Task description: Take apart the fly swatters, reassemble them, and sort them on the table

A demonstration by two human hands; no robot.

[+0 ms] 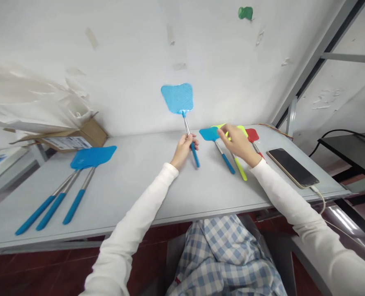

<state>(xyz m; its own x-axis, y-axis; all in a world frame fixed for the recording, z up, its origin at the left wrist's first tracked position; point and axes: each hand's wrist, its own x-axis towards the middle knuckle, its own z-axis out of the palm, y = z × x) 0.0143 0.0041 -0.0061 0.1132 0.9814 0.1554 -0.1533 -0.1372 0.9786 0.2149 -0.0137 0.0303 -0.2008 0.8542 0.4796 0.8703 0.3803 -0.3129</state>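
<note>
- White wall (133, 61) fills the top of the frame, and below it we see a grey table (133, 176) running from edge to edge.
- At the left we find a cardboard box (93, 133) against the wall, with three blue swatters (76, 205) below it, heads overlapping, handles fanned toward the lower left.
- Near the centre, our left hand (182, 151) is closed around the upper grip of a raised blue swatter (178, 98); its long axis climbs from lower right to upper left, head against the backdrop of wall.
- Just right of that, between our hands, a resting blue swatter (209, 134) points its handle to the lower right; its head lies just beside our right fingertips, so we judge the right hand nearer.
- Right of centre, our right hand (239, 144) is loosely curled over a lime swatter (241, 169), hiding part of it; we cannot tell whether it grips anything.
- Beyond, we see a red swatter (252, 134), partly behind the wrist, then a phone (293, 167) with a cable at far right.
</note>
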